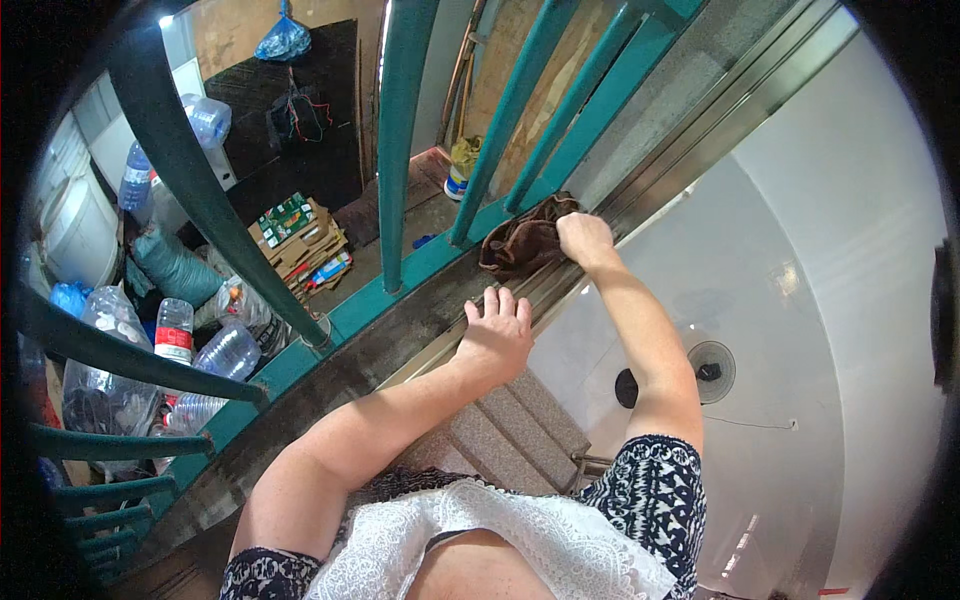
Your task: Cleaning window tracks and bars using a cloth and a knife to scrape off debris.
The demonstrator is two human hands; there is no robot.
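My right hand [586,238] is closed on one end of a crumpled dark brown cloth [521,244]. The cloth lies bunched on the grimy concrete window sill [367,356], against the foot of the green bars [394,150]. Palm down, my left hand [499,334] is at the metal window track [551,276], its fingers a little apart and nothing in them. A short gap separates it from the cloth. Part of the cloth is hidden behind my right fist.
Beyond the bars are stacked flattened cardboard [300,247], plastic bottles [229,351], a teal sack [176,262] and a hanging blue bag [283,41]. On the room side, speckled steps [517,435] lie below me, with a standing fan [711,373] on the pale floor [750,300].
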